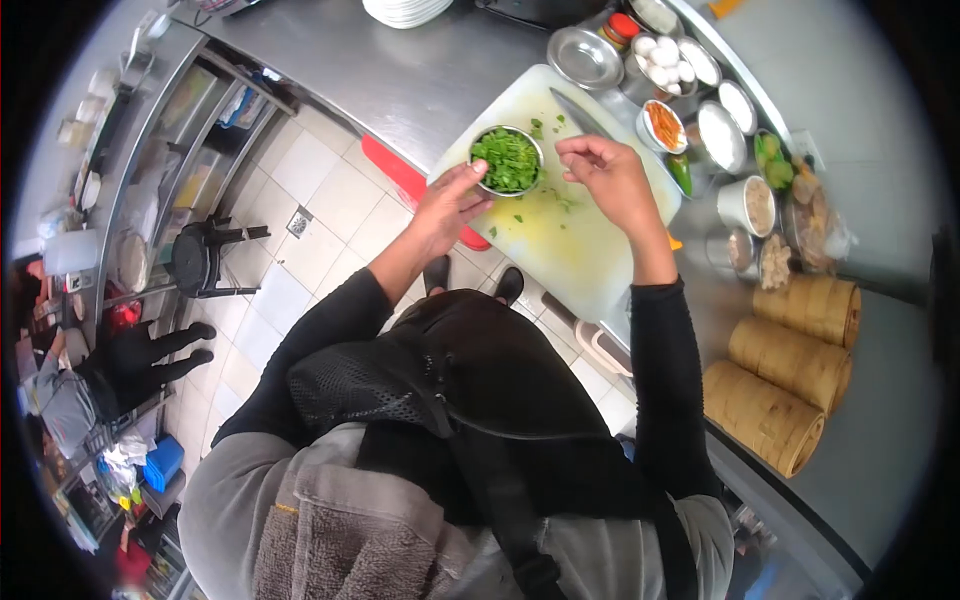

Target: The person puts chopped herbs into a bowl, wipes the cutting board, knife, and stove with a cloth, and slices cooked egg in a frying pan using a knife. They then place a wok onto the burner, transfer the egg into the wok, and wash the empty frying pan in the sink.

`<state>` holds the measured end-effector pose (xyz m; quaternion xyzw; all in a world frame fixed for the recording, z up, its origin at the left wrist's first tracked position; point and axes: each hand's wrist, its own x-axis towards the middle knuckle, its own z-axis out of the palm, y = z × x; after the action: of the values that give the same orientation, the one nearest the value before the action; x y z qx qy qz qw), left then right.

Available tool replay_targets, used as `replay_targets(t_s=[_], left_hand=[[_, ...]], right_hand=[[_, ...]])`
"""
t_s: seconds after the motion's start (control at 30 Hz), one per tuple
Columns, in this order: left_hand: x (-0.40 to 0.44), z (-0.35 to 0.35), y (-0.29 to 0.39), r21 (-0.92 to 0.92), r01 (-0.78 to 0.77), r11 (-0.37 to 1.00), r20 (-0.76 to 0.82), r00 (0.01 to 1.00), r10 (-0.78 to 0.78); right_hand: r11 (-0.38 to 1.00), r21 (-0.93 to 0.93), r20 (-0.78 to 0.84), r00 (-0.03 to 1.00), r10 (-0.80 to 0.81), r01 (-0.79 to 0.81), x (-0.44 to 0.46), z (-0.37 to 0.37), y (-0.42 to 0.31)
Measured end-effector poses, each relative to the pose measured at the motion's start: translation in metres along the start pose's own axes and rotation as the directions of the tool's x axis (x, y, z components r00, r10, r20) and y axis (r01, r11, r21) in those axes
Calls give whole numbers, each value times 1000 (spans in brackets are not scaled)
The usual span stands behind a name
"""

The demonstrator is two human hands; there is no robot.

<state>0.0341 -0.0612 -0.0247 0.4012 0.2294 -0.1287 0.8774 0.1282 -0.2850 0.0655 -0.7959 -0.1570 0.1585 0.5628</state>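
My left hand [452, 208] grips the rim of a small metal bowl [539, 176] filled with chopped green herbs [508, 158], thumb over the edge. The bowl is over the left part of a white cutting board [600, 270]. My right hand [610, 180] hovers above the board, right of the bowl, with its fingers curled in toward the thumb. Whether anything small is between them is hidden. A knife blade [577, 108] lies on the board just beyond that hand. Bits of green are scattered over the yellow-stained board.
Along the wall stand an empty metal bowl [585, 58], a bowl of eggs [662, 62], a bowl of orange strips [662, 127] and a green pepper [680, 175]. Bamboo steamers [765, 415] sit at right. Plates [408, 10] are stacked far back. A black stool [205, 258] and another person [75, 400] are at left.
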Motion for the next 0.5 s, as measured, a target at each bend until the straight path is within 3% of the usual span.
replay_targets(t_s=[0.07, 0.13, 0.17, 0.23, 0.27, 0.33, 0.4, 0.47, 0.5], left_hand=[[-1, -6, 3, 8, -1, 1000, 11, 1000, 1], [-2, -14, 7, -9, -50, 999, -51, 997, 50], [-1, -21, 9, -17, -61, 998, -42, 997, 60], [-3, -23, 15, -12, -74, 997, -83, 994, 72], [-4, -25, 18, -4, -88, 996, -126, 988, 86], [-5, -28, 22, 1, -98, 995, -115, 989, 97], [-9, -23, 29, -1, -126, 992, -137, 983, 125], [-2, -33, 25, -8, -134, 991, -143, 981, 131], [0, -36, 24, -18, -145, 989, -147, 979, 141]], right_hand=[[996, 19, -9, 996, 87, -87, -12, -12, 39], [912, -224, -64, 939, 339, -344, -26, -11, 77], [911, -224, -66, 938, 341, -347, -32, -3, 98], [921, -358, -247, 967, 66, -154, -39, 20, 120], [922, -355, -244, 967, 68, -155, -36, 27, 121], [965, -247, -96, 993, 70, -92, -25, 38, 102], [955, -297, -139, 990, -18, -25, 0, 41, 112], [868, -468, -159, 950, -268, 167, 20, 45, 118], [804, -563, -35, 966, -258, 194, 24, 48, 115]])
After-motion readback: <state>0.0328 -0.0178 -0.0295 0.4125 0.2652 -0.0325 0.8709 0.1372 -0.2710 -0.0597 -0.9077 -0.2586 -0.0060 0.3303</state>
